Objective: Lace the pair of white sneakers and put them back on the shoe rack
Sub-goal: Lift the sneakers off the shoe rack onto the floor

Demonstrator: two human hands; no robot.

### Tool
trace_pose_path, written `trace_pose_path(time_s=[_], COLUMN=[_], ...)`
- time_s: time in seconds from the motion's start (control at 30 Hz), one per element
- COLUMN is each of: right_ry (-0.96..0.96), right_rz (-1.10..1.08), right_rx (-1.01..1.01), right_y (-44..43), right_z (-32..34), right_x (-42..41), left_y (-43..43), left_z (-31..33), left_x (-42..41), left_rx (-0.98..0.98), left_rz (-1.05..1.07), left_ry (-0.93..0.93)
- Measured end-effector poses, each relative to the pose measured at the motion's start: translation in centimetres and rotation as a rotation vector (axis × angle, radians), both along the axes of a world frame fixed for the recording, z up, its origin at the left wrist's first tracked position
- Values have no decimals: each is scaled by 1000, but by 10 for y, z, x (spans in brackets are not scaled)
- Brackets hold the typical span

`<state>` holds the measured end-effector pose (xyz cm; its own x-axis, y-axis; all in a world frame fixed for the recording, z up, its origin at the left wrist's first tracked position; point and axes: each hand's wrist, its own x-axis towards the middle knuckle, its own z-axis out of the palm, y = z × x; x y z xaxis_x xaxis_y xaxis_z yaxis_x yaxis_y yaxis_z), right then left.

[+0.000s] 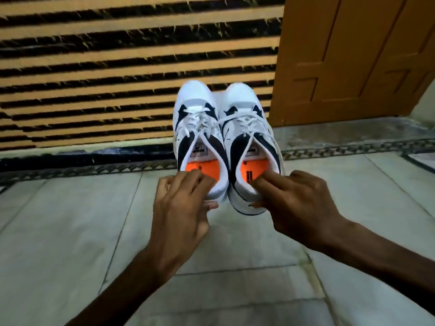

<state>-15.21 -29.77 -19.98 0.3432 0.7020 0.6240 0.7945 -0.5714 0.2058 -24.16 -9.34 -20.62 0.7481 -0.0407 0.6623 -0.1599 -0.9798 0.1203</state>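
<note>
Two white sneakers with dark panels and orange insoles are held side by side above the floor, toes pointing away from me. Both show white laces threaded and tied. My left hand [182,203] grips the heel of the left sneaker [196,128], fingers inside the collar and thumb under the heel. My right hand [296,201] grips the heel of the right sneaker [249,130] the same way. No shoe rack is in view.
A wall [117,67] of orange and black horizontal stripes fills the upper left. An orange-brown wooden door [353,55] stands at the upper right. Grey stone floor tiles [70,231] lie below, with a dark patterned border strip [94,168] along the wall.
</note>
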Motion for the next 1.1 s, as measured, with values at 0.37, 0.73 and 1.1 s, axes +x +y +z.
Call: trace_pose_path(time_s=[0.37,0.73,1.1], right_ry=[231,495,601], right_rz=[51,-39,-121], right_rx=[-136,-332,-472], right_y=[-29,-7,-1], right_z=[-105,-168,-195], right_x=[-34,-2,-5], left_y=[-16,-12,-2], left_z=[-108,-184,-219], left_x=[-41,-7,-1], left_rx=[-134,-239,-226], left_rz=[-15,3,20], left_ry=[236,500,587])
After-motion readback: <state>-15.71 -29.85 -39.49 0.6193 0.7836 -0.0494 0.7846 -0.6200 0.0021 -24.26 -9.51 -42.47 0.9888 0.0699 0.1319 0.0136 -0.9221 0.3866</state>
